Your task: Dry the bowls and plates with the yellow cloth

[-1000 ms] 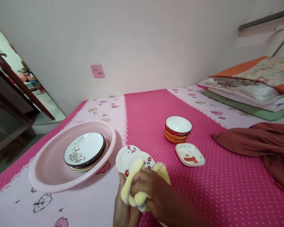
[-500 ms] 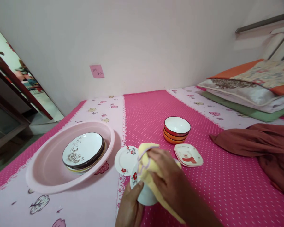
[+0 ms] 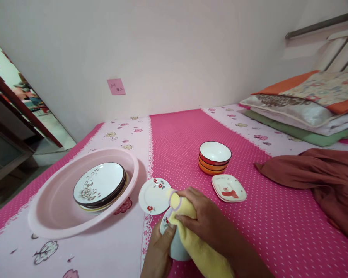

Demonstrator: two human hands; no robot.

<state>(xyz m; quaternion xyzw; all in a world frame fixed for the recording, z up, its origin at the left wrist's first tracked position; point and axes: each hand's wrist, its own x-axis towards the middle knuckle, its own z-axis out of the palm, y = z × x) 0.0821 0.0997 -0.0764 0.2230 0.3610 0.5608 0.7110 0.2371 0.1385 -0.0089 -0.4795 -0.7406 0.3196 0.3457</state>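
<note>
My left hand (image 3: 160, 247) grips the lower left edge of a white plate (image 3: 178, 245), thumb on its face. A bunched yellow cloth (image 3: 187, 210) with a lilac edge is in my right hand (image 3: 201, 210), pressed against the plate's upper part and hiding much of it. The cloth's tail hangs down over the plate's right side. Just beyond my hands, a second white plate with red flowers (image 3: 153, 196) lies flat on the bedspread. To the right are square white dishes (image 3: 228, 188) with a red scarf print, stacked, and behind them a stack of bowls (image 3: 214, 157), red over orange.
A pink basin (image 3: 50, 227) on the left holds a stack of dark-edged plates (image 3: 100, 183). At the right lie a brown-red cloth (image 3: 313, 181) and a pile of pillows and bedding (image 3: 304, 104). The pink bedspread (image 3: 176, 135) ends at a wall bearing a pink note (image 3: 116, 87).
My right hand and the yellow cloth have moved slightly down and to the left across the held plate. More of the cloth now hangs toward me. The view has shifted a little.
</note>
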